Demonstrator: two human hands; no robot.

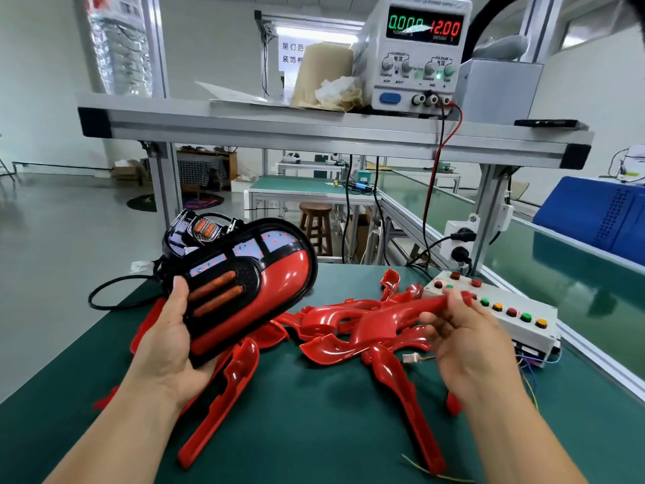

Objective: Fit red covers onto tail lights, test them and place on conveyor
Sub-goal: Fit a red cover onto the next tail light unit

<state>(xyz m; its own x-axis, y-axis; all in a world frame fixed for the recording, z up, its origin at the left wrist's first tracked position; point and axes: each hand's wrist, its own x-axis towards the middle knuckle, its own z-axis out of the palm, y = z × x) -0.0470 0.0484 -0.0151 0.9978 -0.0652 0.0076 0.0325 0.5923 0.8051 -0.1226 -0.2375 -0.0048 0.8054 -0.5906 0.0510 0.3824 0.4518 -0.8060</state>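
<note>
Head view: the pile of red covers [326, 348] lies spread across the green counter [314, 434]. Just left of the pile and raised above its edge, the left hand [167, 338] grips a tail light [249, 284], thumb laid on the black face beside two orange strips, fingers curled underneath. The light is tilted, its red-covered end pointing up and away, with small red dots glowing along its pale upper band. Over the right part of the pile, the right hand [469, 345] pinches one end of a single red cover [391, 320] between thumb and bent fingers; whether its far end touches the pile I cannot tell. Behind the pile's left side another tail light [195, 232] rests with black cable. Just right of the pile sits a white button box [523, 331]; beyond that runs the green conveyor [558, 277]. High behind the pile, on a shelf, a power supply [415, 54] reads 0.000 and 12.00.
</note>
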